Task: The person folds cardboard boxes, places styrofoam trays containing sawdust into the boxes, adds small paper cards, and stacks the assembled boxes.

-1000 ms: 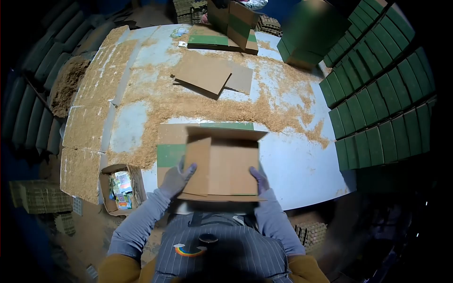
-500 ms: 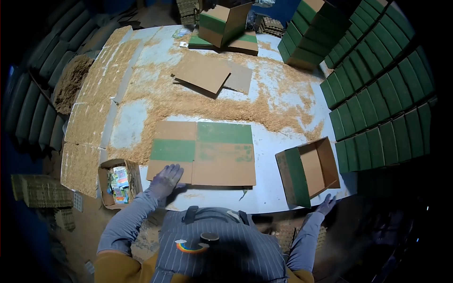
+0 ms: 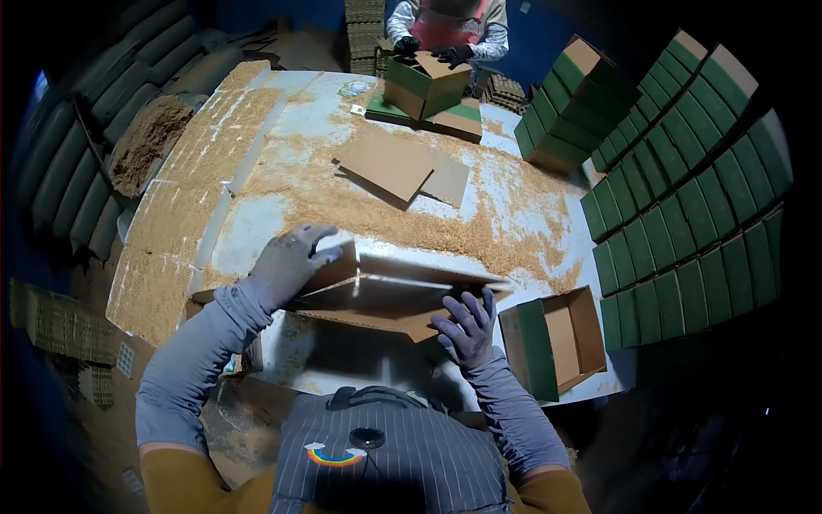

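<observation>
A cardboard carton (image 3: 390,301) stands partly unfolded in front of me, raised off the table at its near side, its brown inside showing. At its left end is my left hand (image 3: 289,264), gloved, with thumb and fingers apart over the panel. My right hand (image 3: 467,330), also gloved, touches the carton's right end with fingers spread. A formed open carton (image 3: 561,343) with a green band rests to the right of my right hand. The carton's underside and far face are hidden.
Across the table, a person (image 3: 445,30) in dark gloves handles another carton (image 3: 425,86). Loose cardboard sheets (image 3: 390,167) lie mid-table among wood shavings (image 3: 411,230). Stacked green cartons (image 3: 685,231) line the right side. Shavings-covered slabs (image 3: 163,231) run along the left.
The flat carton has been lifted and partly opened. My left hand moved up to its left end; my right hand came from the table's right edge to its right end. The view tilted upward.
</observation>
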`<state>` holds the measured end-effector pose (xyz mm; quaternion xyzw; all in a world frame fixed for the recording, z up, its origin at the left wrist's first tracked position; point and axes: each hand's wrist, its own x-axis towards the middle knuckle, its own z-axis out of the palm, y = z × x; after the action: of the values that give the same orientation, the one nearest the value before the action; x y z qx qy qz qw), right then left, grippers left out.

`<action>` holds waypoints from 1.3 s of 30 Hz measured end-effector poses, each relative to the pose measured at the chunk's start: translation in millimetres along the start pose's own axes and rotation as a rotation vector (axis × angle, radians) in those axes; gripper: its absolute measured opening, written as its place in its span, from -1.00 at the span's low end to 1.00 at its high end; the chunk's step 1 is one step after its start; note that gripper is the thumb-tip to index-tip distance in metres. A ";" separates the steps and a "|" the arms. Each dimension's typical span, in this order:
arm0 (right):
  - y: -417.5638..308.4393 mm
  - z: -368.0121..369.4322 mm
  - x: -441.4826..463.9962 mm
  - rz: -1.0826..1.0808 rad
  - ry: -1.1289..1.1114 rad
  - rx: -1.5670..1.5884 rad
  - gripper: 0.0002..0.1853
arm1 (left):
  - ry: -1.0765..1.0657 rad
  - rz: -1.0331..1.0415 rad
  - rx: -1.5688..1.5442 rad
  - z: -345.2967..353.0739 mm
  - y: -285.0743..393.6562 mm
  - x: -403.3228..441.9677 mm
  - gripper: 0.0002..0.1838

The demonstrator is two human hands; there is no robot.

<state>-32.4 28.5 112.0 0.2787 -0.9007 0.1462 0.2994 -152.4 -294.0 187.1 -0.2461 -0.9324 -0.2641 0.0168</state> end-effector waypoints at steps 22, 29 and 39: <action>4.7 -44.8 -46.6 0.747 -0.581 0.880 -0.35 | 0.435 0.226 0.511 112.3 5.3 23.1 -0.22; 31.4 38.6 -51.5 1.388 -0.182 1.053 -0.22 | -0.226 0.655 0.102 55.4 1.2 -88.0 -0.37; 64.9 14.6 13.6 0.789 -0.180 1.025 -0.47 | 0.138 -0.411 -0.635 164.7 -83.3 -52.1 -0.59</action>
<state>-86.3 68.7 102.9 0.0459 -0.7730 0.6323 -0.0240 -129.3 -296.5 -3.2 -0.0285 -0.8307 -0.5537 -0.0508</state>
